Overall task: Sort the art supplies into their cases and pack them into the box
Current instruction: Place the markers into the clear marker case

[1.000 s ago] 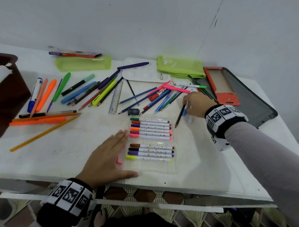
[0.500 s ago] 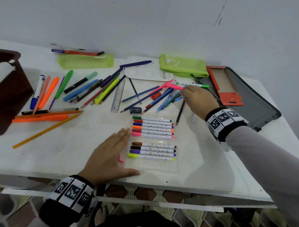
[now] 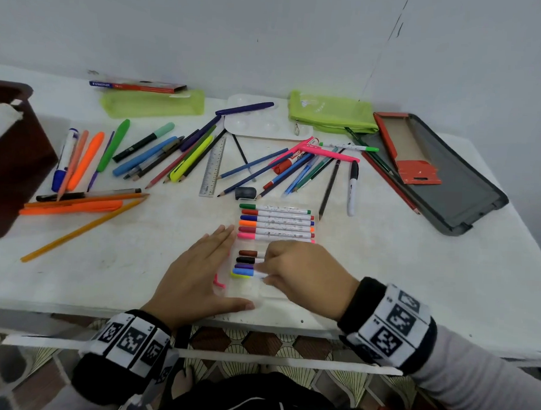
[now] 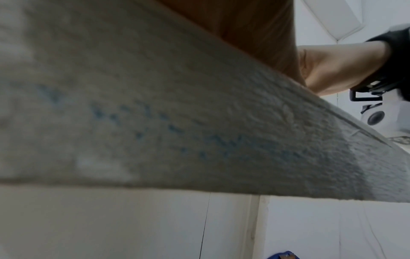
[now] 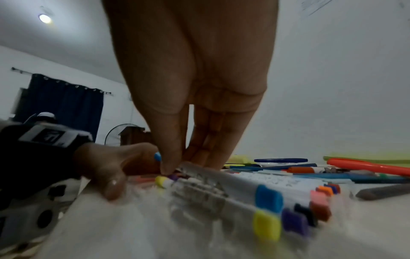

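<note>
A clear marker case [image 3: 250,293] lies near the table's front edge with two rows of white markers in it. My left hand [image 3: 212,264] lies flat on the table against the case's left side, thumb along its front edge. My right hand [image 3: 264,271] pinches a light blue marker [image 3: 243,272] and holds it low over the lower row, just above the yellow marker [image 3: 240,276]. In the right wrist view the thumb and fingertips [image 5: 168,168] grip the blue marker [image 5: 268,198] near its cap end. The left wrist view shows mostly the table's edge.
Loose pens, pencils, a ruler [image 3: 213,168] and an eraser [image 3: 245,193] are spread across the back of the table. Two green pouches [image 3: 152,103] [image 3: 329,113], a white palette [image 3: 257,123], an open grey case [image 3: 449,188] and a dark brown box [image 3: 13,162] stand around.
My right hand has come back from the pen pile at the rear right to the case, carrying the light blue marker. The left hand has stayed in place.
</note>
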